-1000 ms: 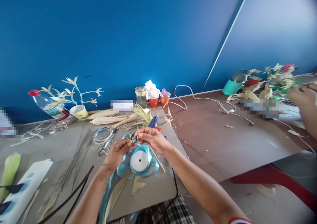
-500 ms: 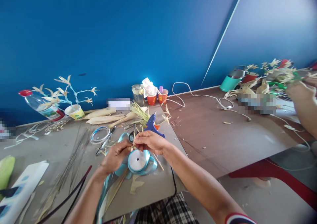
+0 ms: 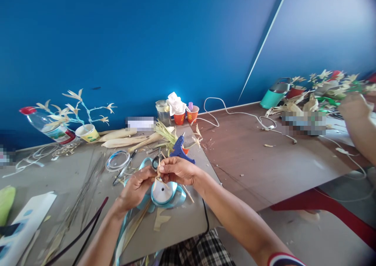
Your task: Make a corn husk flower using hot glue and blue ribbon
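My left hand [image 3: 138,185] and my right hand [image 3: 178,171] meet over the near part of the table. Both are closed, pinching a small pale corn husk flower [image 3: 159,175] between the fingertips; thin husk strips poke out above and below. Right under them lies a spool of light blue ribbon [image 3: 163,200], with loops of ribbon around it. Just beyond my fingers is the dark handle of a pair of scissors [image 3: 155,162], partly covered. A blue glue gun [image 3: 178,149] stands behind my right hand, nozzle up.
Dried corn husks [image 3: 126,141], a wire coil [image 3: 117,161], a pen [image 3: 125,169] and thin stems [image 3: 85,183] lie leftward. A yellow cup [image 3: 88,133] holds finished husk flowers beside a plastic bottle [image 3: 55,129]. Red paper cups [image 3: 192,114] stand by the wall. Another person's hand [image 3: 357,111] works at right.
My fingers have turned the husk flower a little, and its strips now hang lower over the spool. Both hands stay in nearly the same place.
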{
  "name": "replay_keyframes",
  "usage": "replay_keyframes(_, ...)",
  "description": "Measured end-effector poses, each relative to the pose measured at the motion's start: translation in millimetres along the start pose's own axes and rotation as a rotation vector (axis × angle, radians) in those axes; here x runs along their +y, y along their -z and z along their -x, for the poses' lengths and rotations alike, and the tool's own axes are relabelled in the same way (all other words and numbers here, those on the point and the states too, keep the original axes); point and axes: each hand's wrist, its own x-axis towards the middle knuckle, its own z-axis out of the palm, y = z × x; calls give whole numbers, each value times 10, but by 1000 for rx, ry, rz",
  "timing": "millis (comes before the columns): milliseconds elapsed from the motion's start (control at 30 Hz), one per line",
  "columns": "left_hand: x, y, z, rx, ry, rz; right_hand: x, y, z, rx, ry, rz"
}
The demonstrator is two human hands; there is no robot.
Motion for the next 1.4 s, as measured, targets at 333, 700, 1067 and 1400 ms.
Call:
replay_keyframes(333, 18, 14, 31, -38, 44, 98, -10, 85, -1, -119, -11, 31)
replay_keyframes(700, 6, -23, -8, 112, 27, -78, -58, -39, 40, 3, 157, 117)
replay_keyframes(1067, -96, 3, -6, 60, -21, -169, 19, -52, -23, 124, 266, 180)
replay_keyframes(1400, -123, 9, -16, 42, -34, -253, -36, -50, 12, 94, 260, 264)
